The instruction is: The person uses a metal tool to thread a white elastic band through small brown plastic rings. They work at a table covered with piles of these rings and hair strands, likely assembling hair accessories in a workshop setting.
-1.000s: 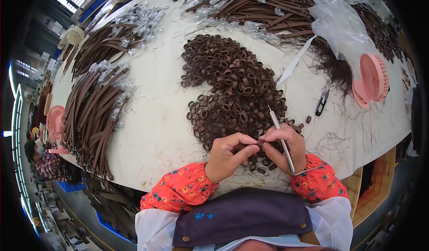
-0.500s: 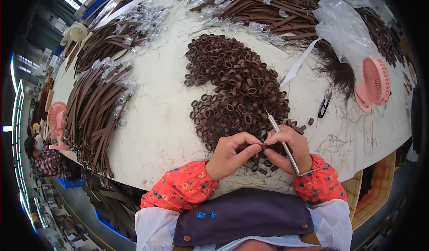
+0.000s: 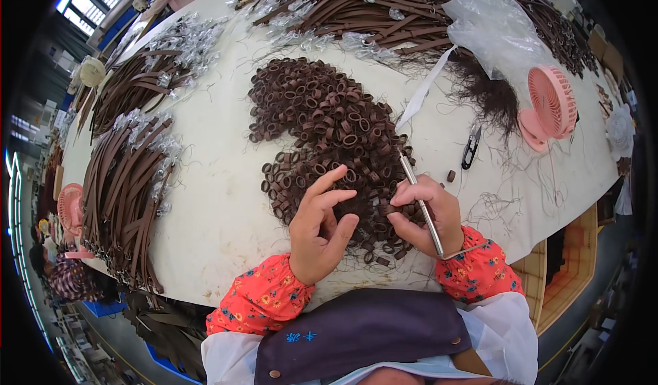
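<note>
A big heap of small brown strap loops (image 3: 322,104) lies in the middle of the table, with loose threads among them. Over its near left edge my left hand (image 3: 319,227) is open, its fingers spread and nothing in them. My right hand (image 3: 435,213) is closed around a slim silver pen-like tool (image 3: 420,196), which slants up and away and has a thin bent rod at its near end. Right thumb and forefinger are close together beside the loops; whether a loop is pinched there I cannot make out. One loose loop (image 3: 450,176) lies right of that hand.
Black thread snips (image 3: 471,148) and a pink fan (image 3: 552,104) stand to the right. Bundles of brown straps (image 3: 123,193) lie at the left, more straps (image 3: 370,15) at the back. A clear plastic bag (image 3: 493,28) rests there too. Another pink fan (image 3: 70,210) is far left.
My hands, which met over the near edge of the heap, have parted. The left moved left and its fingers opened; the right still holds the silver tool. The whole view has shifted slightly.
</note>
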`<state>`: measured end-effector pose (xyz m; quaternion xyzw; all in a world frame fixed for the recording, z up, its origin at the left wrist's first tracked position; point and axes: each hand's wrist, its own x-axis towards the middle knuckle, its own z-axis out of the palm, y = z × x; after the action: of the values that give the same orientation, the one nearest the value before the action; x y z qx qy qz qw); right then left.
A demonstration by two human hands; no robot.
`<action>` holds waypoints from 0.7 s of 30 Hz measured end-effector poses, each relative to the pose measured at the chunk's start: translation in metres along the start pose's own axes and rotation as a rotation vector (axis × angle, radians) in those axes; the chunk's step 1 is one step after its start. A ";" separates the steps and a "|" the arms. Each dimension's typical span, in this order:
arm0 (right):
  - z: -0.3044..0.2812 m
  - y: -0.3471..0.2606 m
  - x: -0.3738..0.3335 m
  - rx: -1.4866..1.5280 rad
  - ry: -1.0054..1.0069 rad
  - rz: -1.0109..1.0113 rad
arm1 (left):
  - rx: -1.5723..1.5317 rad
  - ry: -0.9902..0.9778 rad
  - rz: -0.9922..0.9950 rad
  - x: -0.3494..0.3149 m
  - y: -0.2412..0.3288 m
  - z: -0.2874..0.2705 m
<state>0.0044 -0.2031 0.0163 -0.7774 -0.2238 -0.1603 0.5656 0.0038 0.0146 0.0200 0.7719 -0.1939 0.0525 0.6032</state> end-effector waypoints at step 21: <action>0.010 -0.003 0.002 -0.135 -0.133 -0.238 | -0.505 -0.272 -0.342 -0.010 -0.013 0.009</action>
<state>0.0041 -0.1920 0.0166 -0.7905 -0.3398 -0.1890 0.4732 -0.0019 0.0104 0.0030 0.6192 -0.1472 -0.2029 0.7442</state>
